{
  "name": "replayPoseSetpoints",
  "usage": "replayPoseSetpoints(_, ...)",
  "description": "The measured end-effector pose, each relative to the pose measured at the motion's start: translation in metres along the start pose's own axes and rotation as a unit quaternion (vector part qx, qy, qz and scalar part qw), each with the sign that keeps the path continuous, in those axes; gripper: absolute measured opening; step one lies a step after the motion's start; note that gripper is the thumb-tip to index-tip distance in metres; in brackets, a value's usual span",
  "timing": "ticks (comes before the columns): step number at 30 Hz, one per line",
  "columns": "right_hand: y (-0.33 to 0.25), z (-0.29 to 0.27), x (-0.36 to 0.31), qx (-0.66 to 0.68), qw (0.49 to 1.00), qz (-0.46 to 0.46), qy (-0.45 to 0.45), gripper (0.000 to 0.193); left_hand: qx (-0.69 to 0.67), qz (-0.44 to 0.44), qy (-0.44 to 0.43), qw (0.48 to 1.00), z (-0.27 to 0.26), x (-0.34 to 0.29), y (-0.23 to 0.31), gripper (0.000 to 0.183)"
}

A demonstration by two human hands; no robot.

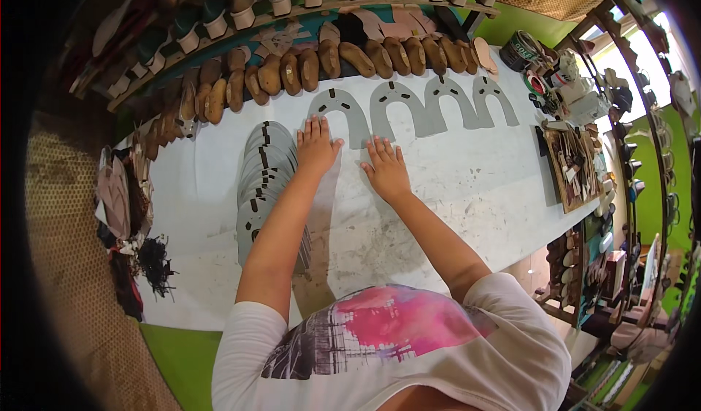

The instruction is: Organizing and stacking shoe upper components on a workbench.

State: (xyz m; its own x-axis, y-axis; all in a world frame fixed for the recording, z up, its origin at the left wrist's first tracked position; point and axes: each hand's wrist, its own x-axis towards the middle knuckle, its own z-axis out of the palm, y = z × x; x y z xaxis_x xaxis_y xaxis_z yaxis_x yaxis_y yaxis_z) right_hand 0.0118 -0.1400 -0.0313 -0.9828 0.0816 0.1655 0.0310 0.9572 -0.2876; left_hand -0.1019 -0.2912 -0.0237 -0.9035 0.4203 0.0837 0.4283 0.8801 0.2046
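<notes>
My left hand [317, 146] lies flat with fingers spread on the white worktable [453, 184], its fingertips touching the lower edge of a grey horseshoe-shaped cut piece [337, 113]. My right hand [385, 170] rests flat beside it, fingers apart, just below that same piece. Three more grey horseshoe pieces [438, 104] lie in a row to the right. A fanned stack of the same grey pieces [261, 181] lies left of my left forearm, partly hidden under it.
A row of tan wooden shoe lasts [328, 64] lines the table's far edge, under a shelf of green lasts [219, 13]. A wooden tray of tools [573, 168] and tape rolls [520, 49] sit at the right. Dark scraps [153, 265] lie at left.
</notes>
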Motion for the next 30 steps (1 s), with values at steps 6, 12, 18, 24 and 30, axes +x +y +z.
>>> replayPoseSetpoints(6,0.013,-0.006,0.008,0.013,0.99,0.05,0.128,0.035,-0.033,0.089,-0.02,0.995,0.001,-0.01,0.032,0.061)
replayPoseSetpoints(12,0.028,-0.019,0.025,0.029,0.99,0.039,0.134,0.025,-0.084,0.142,0.033,0.986,0.005,-0.002,0.057,0.046)
replayPoseSetpoints(18,0.058,-0.029,0.02,0.003,0.968,0.116,0.223,0.021,-0.089,0.051,0.021,0.994,0.006,0.054,0.068,0.036)
replayPoseSetpoints(24,0.092,-0.04,0.023,-0.012,0.955,0.219,0.199,0.021,-0.047,-0.012,-0.012,0.999,0.003,0.097,0.092,0.021)
replayPoseSetpoints(30,0.112,-0.032,0.037,0.086,0.947,0.233,0.204,0.017,-0.046,-0.157,-0.05,0.985,0.0,0.114,0.101,0.029)
